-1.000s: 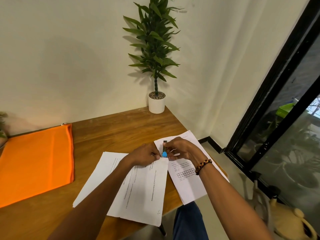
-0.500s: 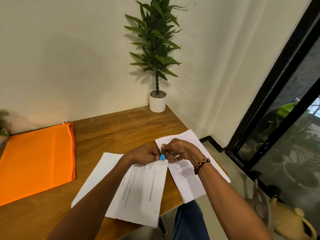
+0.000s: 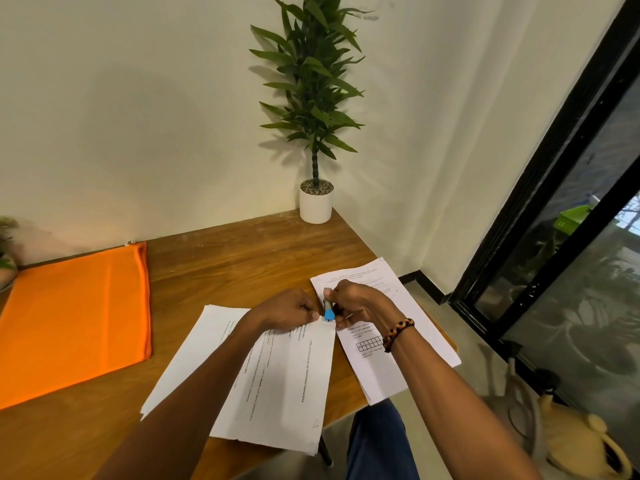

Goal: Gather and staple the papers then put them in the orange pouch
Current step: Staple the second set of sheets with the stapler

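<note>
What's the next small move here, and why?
Probably squeeze the blue stapler shut: the right hand grips it at the top corner of the paper stack, which the left hand pinches steady.

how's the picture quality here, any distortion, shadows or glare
Head view: wide-angle bend bows the black door frame and wall corner; soft light, the potted plant casts a faint shadow on the wall behind; dim reflections on the glass; print on the papers too small to read.
</note>
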Demonstrator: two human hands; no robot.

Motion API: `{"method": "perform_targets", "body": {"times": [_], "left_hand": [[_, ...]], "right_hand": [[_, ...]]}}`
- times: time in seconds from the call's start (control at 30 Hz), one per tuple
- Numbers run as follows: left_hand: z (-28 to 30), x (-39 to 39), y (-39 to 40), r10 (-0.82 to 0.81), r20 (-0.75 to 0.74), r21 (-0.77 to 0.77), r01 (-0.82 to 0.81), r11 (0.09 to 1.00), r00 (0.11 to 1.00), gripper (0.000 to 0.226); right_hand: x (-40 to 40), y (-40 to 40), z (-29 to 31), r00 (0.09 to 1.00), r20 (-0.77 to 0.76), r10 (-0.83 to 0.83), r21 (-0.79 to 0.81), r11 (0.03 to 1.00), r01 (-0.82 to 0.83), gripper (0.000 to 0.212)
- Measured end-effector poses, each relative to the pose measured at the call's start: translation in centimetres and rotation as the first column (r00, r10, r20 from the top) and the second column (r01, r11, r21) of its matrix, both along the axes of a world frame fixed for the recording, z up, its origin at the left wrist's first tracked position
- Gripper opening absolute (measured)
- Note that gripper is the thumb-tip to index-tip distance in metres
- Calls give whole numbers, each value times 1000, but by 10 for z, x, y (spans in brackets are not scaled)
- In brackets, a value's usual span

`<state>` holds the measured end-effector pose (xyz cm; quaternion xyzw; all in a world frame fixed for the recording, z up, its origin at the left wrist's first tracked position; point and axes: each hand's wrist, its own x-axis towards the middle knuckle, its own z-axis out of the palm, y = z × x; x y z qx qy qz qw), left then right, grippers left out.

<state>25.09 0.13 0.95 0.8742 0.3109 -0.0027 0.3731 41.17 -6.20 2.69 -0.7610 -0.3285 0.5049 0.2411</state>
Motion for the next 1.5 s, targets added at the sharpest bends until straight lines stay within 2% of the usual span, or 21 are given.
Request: {"method": "perform_targets", "body": {"times": [0.27, 0.4, 0.6, 0.7, 0.8, 0.9, 1.0, 1.1, 1.17, 1.33, 1.5], "left_hand": [[3, -2, -4, 12, 34, -14, -11, 1000, 999, 25], [2, -4, -5, 49, 58, -87, -44, 995, 997, 41], [0, -6, -4, 68, 35, -181, -60, 982, 997, 36], [-2, -4, -3, 110, -10, -174, -110, 979, 994, 41], [0, 1, -8, 165, -40, -148, -169, 975, 986, 54], [2, 3, -7, 183, -27, -192, -184, 964, 983, 50], [-1, 0, -1, 187, 40, -340, -162, 926, 982, 36], [-4, 0, 1, 174, 82, -362, -133, 923, 981, 14], [-7, 1, 3, 201, 80, -383, -157, 910, 976, 12], [-9, 0, 8, 226, 15, -427, -198, 882, 974, 10], [-10, 3, 3, 321, -16, -405, -300, 864, 947, 10]], "right_hand": [[-8, 2, -7, 999, 15, -51, 49, 998, 50, 38], [-11, 3, -10, 995, 55, -84, 53, 995, 82, 36], [-12, 4, -18, 986, 80, -146, 76, 987, 140, 36], [-13, 5, -19, 983, 60, -171, 88, 982, 165, 35], [-15, 7, -19, 985, 31, -172, 118, 979, 167, 25], [-13, 8, -22, 986, 98, -135, 142, 983, 120, 12], [-12, 8, -23, 980, 156, -121, 142, 985, 100, 20], [-13, 8, -22, 959, 265, -103, 142, 988, 66, 35], [-13, 8, -20, 943, 323, -76, 146, 989, 29, 39], [-16, 3, -13, 948, 319, 0, 135, 990, -46, 39], [-22, 1, -10, 945, 294, 147, 67, 982, -174, 63]]}}
